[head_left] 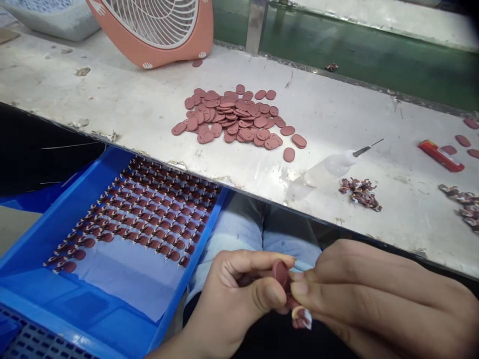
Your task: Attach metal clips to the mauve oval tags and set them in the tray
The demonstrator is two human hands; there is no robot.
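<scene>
Over my lap, my left hand (pixel 235 299) pinches a reddish-brown oval disc (pixel 280 272) between thumb and fingers. Close against it, my right hand (pixel 377 294) is closed on a small brown-and-white figurine (pixel 301 317), which touches the disc; the exact contact is hidden by my fingertips. A heap of similar oval discs (pixel 232 117) lies on the worktable (pixel 138 107). To its right lies a clear squeeze bottle with a needle tip (pixel 333 165), beside a small cluster of loose figurines (pixel 361 193).
At lower left, a blue tray (pixel 207 232) holds rows of figurines on discs over a pale sheet (pixel 127 274). An orange fan (pixel 168 56) stands at the table's back. A red lighter (pixel 441 155), more discs and figurines are at right. The table edge runs above my lap.
</scene>
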